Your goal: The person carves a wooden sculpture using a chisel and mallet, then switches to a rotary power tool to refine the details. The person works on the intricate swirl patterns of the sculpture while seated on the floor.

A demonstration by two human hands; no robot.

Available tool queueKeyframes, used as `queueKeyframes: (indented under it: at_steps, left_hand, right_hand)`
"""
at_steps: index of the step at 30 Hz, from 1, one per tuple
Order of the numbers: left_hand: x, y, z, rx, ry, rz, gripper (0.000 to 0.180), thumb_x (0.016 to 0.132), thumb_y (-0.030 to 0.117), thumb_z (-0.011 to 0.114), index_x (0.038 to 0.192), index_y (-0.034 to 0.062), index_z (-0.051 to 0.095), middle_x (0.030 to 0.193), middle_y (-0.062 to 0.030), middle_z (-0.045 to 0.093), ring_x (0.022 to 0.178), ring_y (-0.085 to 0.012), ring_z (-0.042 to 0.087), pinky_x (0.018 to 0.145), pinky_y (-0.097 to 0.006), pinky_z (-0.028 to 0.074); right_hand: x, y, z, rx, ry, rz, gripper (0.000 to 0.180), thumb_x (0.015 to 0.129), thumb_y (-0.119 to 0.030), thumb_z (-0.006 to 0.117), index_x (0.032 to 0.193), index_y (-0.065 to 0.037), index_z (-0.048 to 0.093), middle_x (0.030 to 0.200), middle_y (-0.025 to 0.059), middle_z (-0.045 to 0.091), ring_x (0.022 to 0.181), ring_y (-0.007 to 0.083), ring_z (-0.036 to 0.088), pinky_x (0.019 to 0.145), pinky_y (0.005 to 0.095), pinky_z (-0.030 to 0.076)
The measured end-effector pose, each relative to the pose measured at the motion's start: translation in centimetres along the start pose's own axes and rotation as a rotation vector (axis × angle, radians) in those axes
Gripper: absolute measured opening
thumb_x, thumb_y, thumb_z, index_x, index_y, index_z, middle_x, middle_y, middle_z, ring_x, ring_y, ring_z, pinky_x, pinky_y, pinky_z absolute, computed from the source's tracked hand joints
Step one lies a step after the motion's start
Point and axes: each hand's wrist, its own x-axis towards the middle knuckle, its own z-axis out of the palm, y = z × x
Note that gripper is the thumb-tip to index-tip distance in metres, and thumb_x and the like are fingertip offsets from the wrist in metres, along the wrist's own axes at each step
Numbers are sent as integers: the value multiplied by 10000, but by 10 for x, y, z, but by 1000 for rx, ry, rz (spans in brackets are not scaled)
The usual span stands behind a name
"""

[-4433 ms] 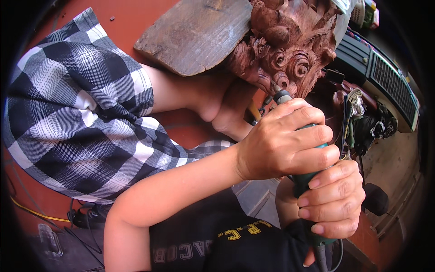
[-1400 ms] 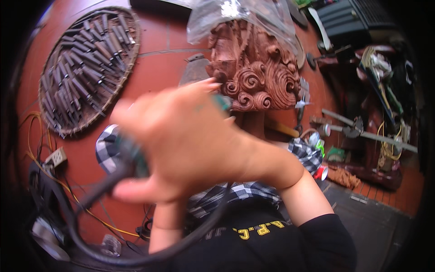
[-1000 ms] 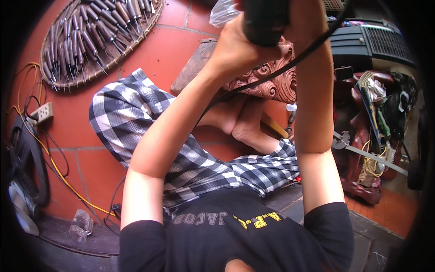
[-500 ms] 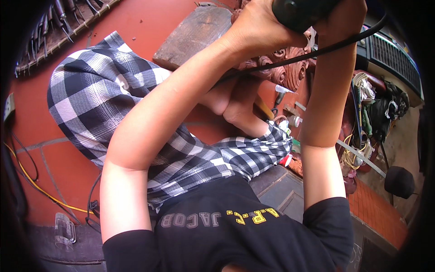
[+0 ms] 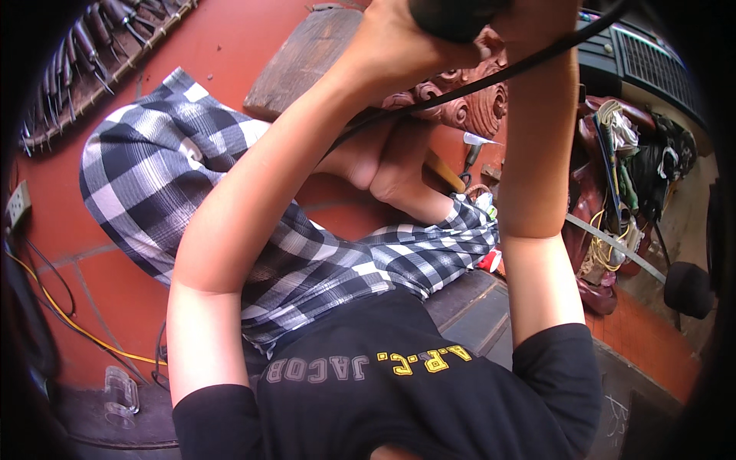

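Note:
At the top edge, my left hand (image 5: 406, 42) is wrapped round a dark, rounded power tool (image 5: 452, 14), only part of which shows. A black cord (image 5: 498, 77) runs slantwise past my right forearm. My right hand (image 5: 537, 23) is up against the tool's right side, in shadow and cut off by the frame, so its fingers are hidden. Just below the tool lies a reddish wood carving (image 5: 479, 107) with curled scrolls. The tool's working end is out of sight, and whether it touches the carving I cannot tell.
A worn wooden board (image 5: 303, 65) lies left of the carving. Wooden-handled hand tools (image 5: 88, 46) fill a rack at the far left. A glass mug (image 5: 121, 395), a power socket (image 5: 17, 205) and a yellow cable (image 5: 100, 345) are on the left. Bags and cloths (image 5: 625, 146) pile up right.
Both hands and the power tool have shifted left across the carving, and the cord with them. The whole view has also turned slightly.

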Motion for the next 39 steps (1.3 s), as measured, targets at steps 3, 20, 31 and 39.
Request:
queueKeyframes:
  at_steps: [3,20,31,39]
  left_hand:
    - [1,19,15,449,26,-54,289,814,23,767,1089,59,690,939,-62,730,858,-131,696,743,-308,585]
    - [-117,83,-58,717,261,-157,868,774,264,897,1476,45,436,1429,-161,540,1275,-242,563,1094,-412,425]
    - [-111,105,-25,159,524,482,835,710,392,890,1369,100,468,1157,-71,579,1219,-294,559,1195,-494,346]
    - [-68,97,-5,-323,363,580,700,615,50,861,1202,137,490,948,25,603,978,-173,602,1091,-371,381]
  right_hand:
    - [5,-1,-6,-131,-24,-95,532,774,-443,814,1034,-3,664,797,170,694,741,296,715,674,398,566]
    - [-99,28,72,-471,213,-480,503,662,-248,817,1050,14,635,1266,281,658,1249,492,591,1089,563,458]
    - [-103,39,93,-827,260,-425,162,820,-219,661,882,-73,625,856,62,644,794,225,660,784,393,549]
    - [-101,33,65,-860,440,-367,200,740,-193,687,895,-71,656,808,68,643,774,235,656,746,390,581]
